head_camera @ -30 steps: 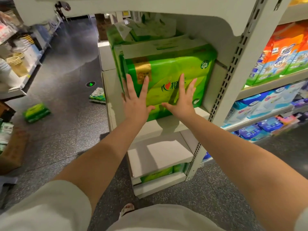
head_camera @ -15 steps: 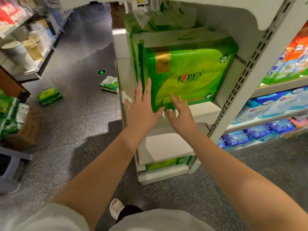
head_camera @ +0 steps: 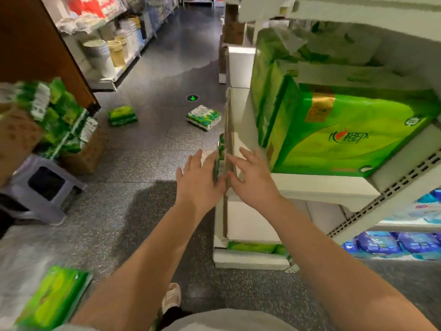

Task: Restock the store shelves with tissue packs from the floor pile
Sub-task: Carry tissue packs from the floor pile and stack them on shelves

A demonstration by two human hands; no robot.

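Head view shows left hand (head_camera: 199, 181) and right hand (head_camera: 254, 180), fingers spread and holding nothing, near the white metal shelf (head_camera: 327, 185) bearing the large green plastic-wrapped tissue pack (head_camera: 346, 137).

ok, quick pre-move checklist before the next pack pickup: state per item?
1. Large green pack seated on the shelf: ok, it rests on the board and neither hand touches it.
2. Left hand free: ok, fingers straight, holding nothing.
3. Right hand free: ok, fingers spread, holding nothing.
4. Packs left to fetch: ok, a green pack and a white-green pack lie on the floor.
5. Room left beside the large pack: cannot tell, the upright hides it.
6. Path clear: not ok, a grey stool stands on the left.
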